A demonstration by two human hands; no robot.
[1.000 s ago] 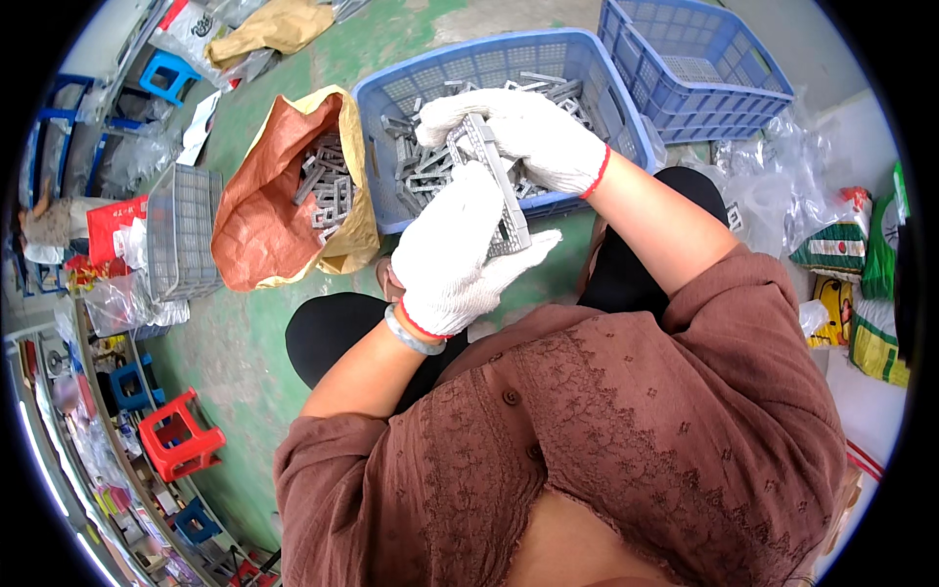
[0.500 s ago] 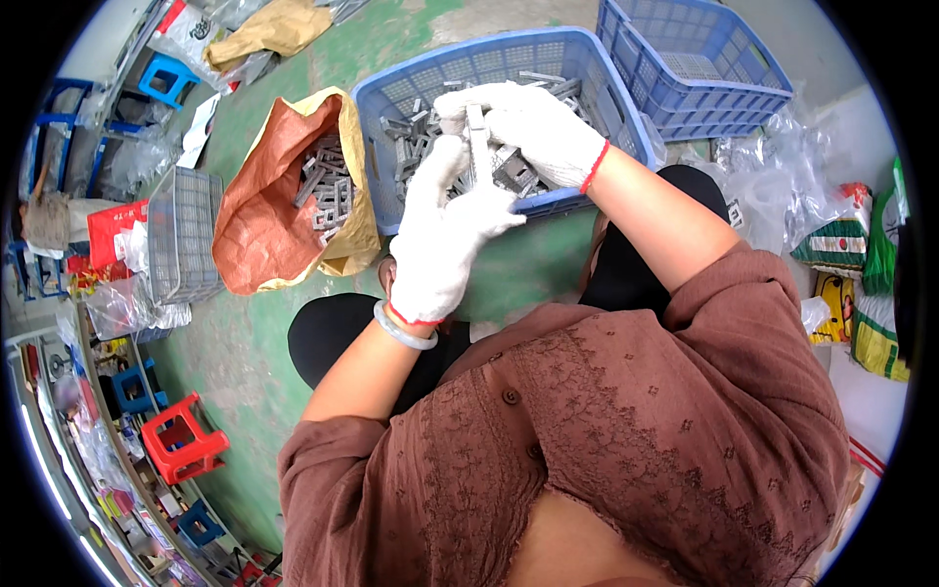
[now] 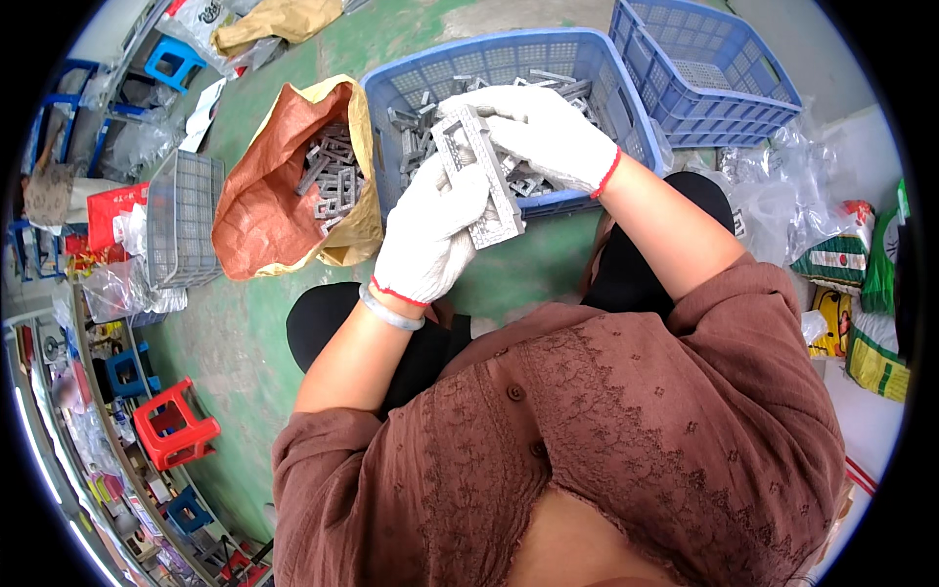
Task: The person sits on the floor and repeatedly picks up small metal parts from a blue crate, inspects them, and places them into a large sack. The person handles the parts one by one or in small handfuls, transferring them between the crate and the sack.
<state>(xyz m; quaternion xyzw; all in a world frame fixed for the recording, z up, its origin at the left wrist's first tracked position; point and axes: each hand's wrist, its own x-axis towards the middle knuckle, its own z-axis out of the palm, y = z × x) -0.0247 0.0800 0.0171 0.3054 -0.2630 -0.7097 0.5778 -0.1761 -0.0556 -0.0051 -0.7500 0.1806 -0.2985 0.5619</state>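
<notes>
Both of my hands wear white knit gloves with red cuffs. A rectangular grey metal casting (image 3: 504, 210), shaped like a frame, is held between them above the near side of a blue plastic basket (image 3: 626, 147). My left hand (image 3: 430, 230) grips its lower left side, the thumb lying across its face. At its upper end, my right hand (image 3: 543, 132) has its fingers closed round the edge. Many similar grey metal castings (image 3: 411, 147) lie heaped in the basket, partly hidden by my hands.
Left of the basket stands an open sack (image 3: 259, 210) with an orange lining, holding more castings. A second blue basket (image 3: 704, 78) is at the far right, beside clear plastic bags (image 3: 792, 205). A grey crate (image 3: 184, 220), a red stool (image 3: 176, 426) and shelving are at left.
The casting has turned from edge-on to show its broad, open face. My left hand has shifted its grip, with the thumb now on that face. The view has shifted slightly.
</notes>
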